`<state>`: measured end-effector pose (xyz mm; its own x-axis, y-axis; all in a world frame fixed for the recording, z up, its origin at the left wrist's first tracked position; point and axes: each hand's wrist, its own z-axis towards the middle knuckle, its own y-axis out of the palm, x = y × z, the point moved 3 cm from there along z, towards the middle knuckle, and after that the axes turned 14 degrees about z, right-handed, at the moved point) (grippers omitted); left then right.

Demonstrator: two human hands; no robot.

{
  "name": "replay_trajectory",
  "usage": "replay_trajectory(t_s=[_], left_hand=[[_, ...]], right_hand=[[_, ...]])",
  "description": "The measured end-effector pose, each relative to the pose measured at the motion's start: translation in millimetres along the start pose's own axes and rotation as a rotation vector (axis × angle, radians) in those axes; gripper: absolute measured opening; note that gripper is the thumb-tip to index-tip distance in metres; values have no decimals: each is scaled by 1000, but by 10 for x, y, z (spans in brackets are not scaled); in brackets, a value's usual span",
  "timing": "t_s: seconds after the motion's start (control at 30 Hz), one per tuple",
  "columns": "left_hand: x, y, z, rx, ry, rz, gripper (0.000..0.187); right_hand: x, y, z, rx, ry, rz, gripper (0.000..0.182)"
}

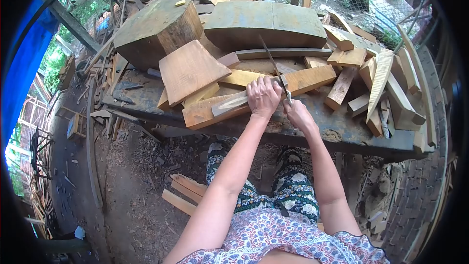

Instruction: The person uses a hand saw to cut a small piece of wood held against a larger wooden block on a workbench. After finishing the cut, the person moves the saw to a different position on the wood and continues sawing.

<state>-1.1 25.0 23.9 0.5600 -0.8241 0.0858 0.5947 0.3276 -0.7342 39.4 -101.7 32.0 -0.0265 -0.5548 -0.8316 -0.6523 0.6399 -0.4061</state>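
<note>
A long squared wooden beam (312,78) lies slantwise along the workbench, with a thinner grey-brown strip of wood (229,103) on top of it. My left hand (264,97) is wrapped over the strip and presses it against the beam. Close beside it, my right hand (299,116) grips the handle of a handsaw (271,59). The narrow dark blade points away from me and crosses the wood just right of my left fingers. Where its edge meets the wood is partly hidden by my left hand.
A trapezoid board (193,72) leans on offcuts left of my hands. Behind stand a big wood block (156,32) and a wide curved block (266,22). Several offcuts (347,57) crowd the right of the workbench (317,134). Loose planks (184,193) lie on the ground by my legs.
</note>
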Motion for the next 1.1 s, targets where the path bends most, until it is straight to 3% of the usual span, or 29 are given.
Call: replay_trajectory(t_s=[0.2,0.47,0.57,0.73,0.93,1.1], left_hand=[[-2,-15,-10,-9,12,-13,23],[0,3,1,23,-9,-3,23],[-3,6,-13,1,-3,-3,23],[-9,-6,-18,4,4,-27,23],[-1,15,-2,2,-20,-3,24],[-9,-9,-12,-29,2,-16,24]], right_hand=[[35,65,-37,76,-95,-43,41],[51,27,129,30,-46,-53,38],[76,57,206,44,-157,-119,45],[30,104,9,134,-200,-74,38],[49,37,223,40,-72,-91,38],[52,92,60,80,-126,-46,37]])
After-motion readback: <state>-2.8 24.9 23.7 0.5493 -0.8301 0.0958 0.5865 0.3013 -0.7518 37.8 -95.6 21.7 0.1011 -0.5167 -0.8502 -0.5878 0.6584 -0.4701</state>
